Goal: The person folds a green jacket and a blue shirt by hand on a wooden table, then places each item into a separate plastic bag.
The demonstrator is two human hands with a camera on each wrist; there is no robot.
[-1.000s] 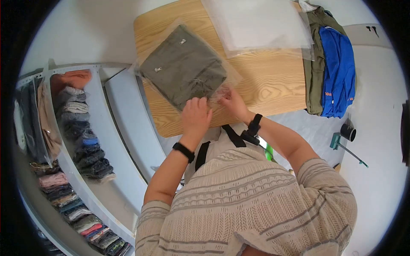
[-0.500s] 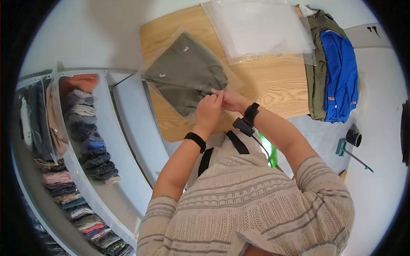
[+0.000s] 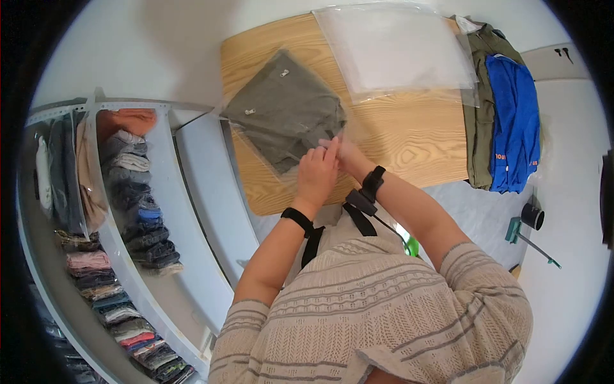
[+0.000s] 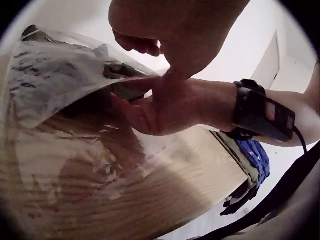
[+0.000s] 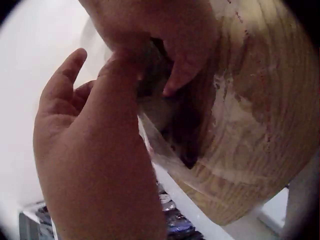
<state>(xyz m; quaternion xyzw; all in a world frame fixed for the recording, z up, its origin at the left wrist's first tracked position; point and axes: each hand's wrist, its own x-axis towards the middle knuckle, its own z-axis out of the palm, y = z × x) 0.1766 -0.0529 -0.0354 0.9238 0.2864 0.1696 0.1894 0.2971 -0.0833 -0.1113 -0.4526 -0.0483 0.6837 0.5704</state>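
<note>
A folded grey-green garment with two small zipper pulls (image 3: 275,105) lies inside a clear plastic bag (image 3: 281,173) on the wooden table. Both hands meet at the bag's near right corner, close together. The left hand (image 3: 318,174) pinches the bag's edge between thumb and forefinger, its other fingers loosely bent; it fills the top of the left wrist view (image 4: 175,35). Against it, the right hand (image 3: 348,155) grips the bag's edge, thumb toward the garment (image 5: 155,65). In the left wrist view the bag's film (image 4: 55,85) stretches away from the fingers. The fingertips are partly hidden.
Flat clear bags (image 3: 396,54) are stacked at the table's far side. Olive (image 3: 481,121) and blue garments (image 3: 513,121) hang over its right edge. Shelves of folded clothes (image 3: 144,211) stand at left; a green-headed tool (image 3: 513,230) is at right.
The hands have come together at the bag's near right corner, the left hand moving right and toward the right hand. The whole head view has shifted slightly.
</note>
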